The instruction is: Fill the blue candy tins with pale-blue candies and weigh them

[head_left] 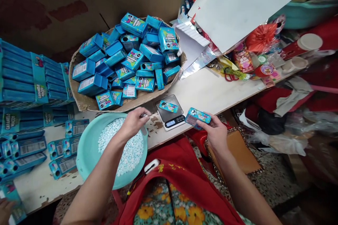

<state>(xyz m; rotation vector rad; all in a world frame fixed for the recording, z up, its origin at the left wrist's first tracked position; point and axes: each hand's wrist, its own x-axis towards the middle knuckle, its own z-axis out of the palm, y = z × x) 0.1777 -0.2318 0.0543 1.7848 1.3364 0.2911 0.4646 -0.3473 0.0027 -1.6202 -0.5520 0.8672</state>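
My right hand (216, 132) holds a blue candy box (194, 117) just right of a small digital scale (169, 112). Another blue box (168, 106) lies on the scale's plate. Above the right rim of a turquoise basin (88, 147), my left hand (136, 121) has its fingers closed, with something small and pale at the fingertips. Small white and pale blue candies (130, 156) fill much of the basin.
Behind the basin, a cardboard tray (76, 93) is heaped with blue boxes. More boxes (19, 77) are stacked at left, near another person's hand (5, 209). Papers (240, 7), red scissors (231, 76) and packaging clutter the back right.
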